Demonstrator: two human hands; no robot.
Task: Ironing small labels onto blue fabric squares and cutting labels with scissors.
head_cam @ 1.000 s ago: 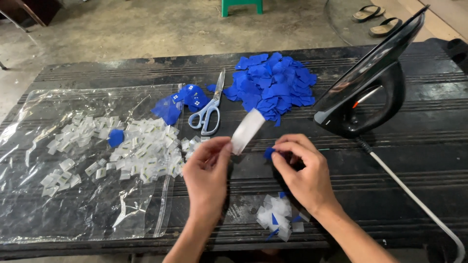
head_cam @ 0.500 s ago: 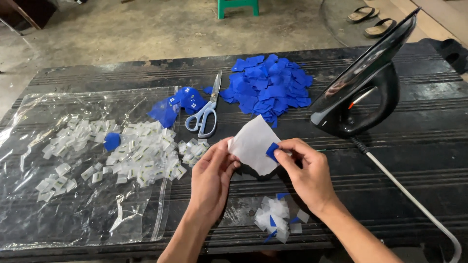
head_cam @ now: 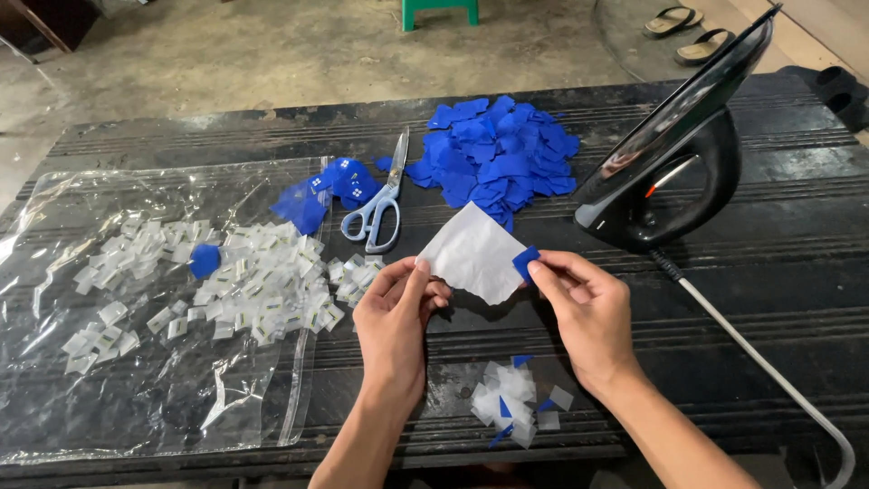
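Note:
My left hand (head_cam: 396,312) pinches the lower left corner of a white paper sheet (head_cam: 472,251) held flat above the dark table. My right hand (head_cam: 582,308) grips a small blue piece (head_cam: 526,263) against the sheet's right edge. Just below the hands lies a little heap of white and blue scraps (head_cam: 514,401). A pile of blue pieces (head_cam: 497,160) sits beyond the sheet, with scissors (head_cam: 381,205) to its left.
A black clothes iron (head_cam: 674,158) stands on its heel at the right, its cord (head_cam: 765,367) running to the front right corner. A clear plastic bag (head_cam: 154,308) at the left carries several small white tags and one blue piece (head_cam: 205,260). More blue pieces (head_cam: 328,190) lie by the scissors.
The white sheet was edge-on a second ago; it has been turned to face flat. My right hand has moved up to its right edge with the blue piece.

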